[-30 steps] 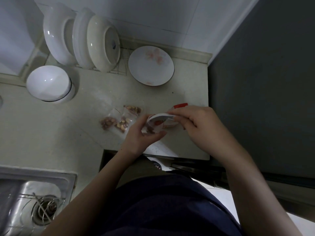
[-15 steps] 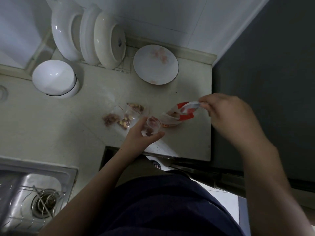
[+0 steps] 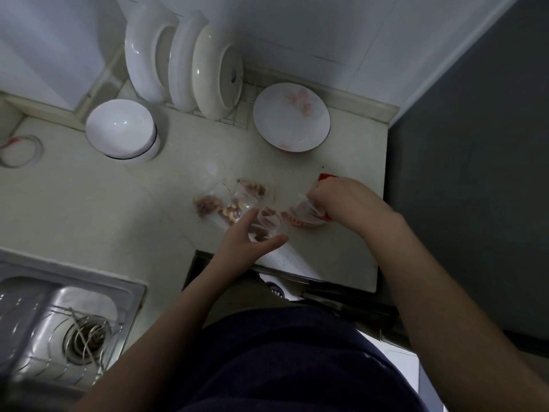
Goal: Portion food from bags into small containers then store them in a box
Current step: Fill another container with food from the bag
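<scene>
The little clear bags of nuts (image 3: 230,203) lie on the tabletop (image 3: 166,179), just left of the left grip (image 3: 242,237). The left grip curls round a small clear cup (image 3: 269,226) with a bit of dark food inside. Just right of the cup sits the red and white bag (image 3: 304,217), and the right grip (image 3: 344,203) pinches its top. I think it is best to hold the cup straight up, bring the bag's mouth right over it, and tip slowly so nothing spills.

Contents of small container (image 3: 267,226) indistinct.
</scene>
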Tool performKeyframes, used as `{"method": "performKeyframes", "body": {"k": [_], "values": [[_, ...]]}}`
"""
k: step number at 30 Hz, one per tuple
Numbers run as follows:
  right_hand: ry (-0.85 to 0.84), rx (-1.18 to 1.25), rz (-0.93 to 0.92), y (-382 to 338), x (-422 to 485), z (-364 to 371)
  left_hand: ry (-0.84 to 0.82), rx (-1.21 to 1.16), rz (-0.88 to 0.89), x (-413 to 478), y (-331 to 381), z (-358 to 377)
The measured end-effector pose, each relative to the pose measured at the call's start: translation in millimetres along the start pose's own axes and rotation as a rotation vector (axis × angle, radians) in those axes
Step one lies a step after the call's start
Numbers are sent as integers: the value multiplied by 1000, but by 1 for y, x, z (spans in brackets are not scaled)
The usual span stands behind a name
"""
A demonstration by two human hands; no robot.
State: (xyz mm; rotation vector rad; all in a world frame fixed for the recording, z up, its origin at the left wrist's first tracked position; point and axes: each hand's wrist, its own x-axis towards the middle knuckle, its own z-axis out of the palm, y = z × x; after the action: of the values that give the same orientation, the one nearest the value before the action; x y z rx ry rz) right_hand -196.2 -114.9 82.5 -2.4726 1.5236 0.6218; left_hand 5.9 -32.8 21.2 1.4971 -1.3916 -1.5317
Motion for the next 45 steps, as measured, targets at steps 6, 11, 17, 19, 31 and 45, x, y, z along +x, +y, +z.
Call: {"method": "performKeyframes", "body": {"k": [6, 11, 17, 19, 31, 45], "values": [[-85, -239, -63, -6, 20, 17, 16, -6, -35, -2, -6, -5], [-48, -196, -31, -5, 22, 30, 20, -24, -69, -3, -10, -11], [-188, 150, 347, 16, 23, 29, 43, 13, -81, -2, -15, -12], [-140, 549, 546, 34, 24, 38, 40, 28, -72, -1, -15, -11], [-398, 1675, 555, 36, -16, 42, -165, 110, -158, 9, -7, 4], [-21, 1809, 689, 41, -62, 40, -139, 23, -153, 34, -19, 9]]}}
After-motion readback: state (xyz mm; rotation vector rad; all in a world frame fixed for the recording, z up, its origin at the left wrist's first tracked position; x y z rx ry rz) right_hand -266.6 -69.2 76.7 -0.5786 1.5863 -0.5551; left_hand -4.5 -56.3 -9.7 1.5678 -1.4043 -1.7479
